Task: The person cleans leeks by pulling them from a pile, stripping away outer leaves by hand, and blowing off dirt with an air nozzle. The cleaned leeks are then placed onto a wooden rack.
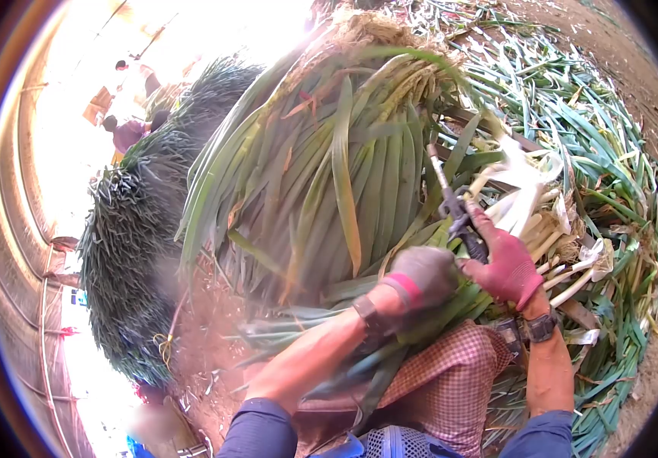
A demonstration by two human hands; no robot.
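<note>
My left hand (424, 278), in a grey glove with a pink cuff, is smeared by motion but closed round the green leaves of a bunch of green onions (489, 301). The leaves trail left beneath my wrist across my lap. My right hand (506, 267), in a pinkish-red glove, is closed on the dark grip of an air blow gun (457, 210). Its thin metal nozzle points up and to the left. Just beyond the gun, white stalks and loose skins (526, 183) look blurred. My hands are close together, left beside right.
A large heap of unpeeled green onions (321, 175) stands in front of me. Stripped leaves and skins (596, 130) litter the ground on the right. Another long stack of onions (134, 252) is at left. Other people (127, 133) are in the far left background.
</note>
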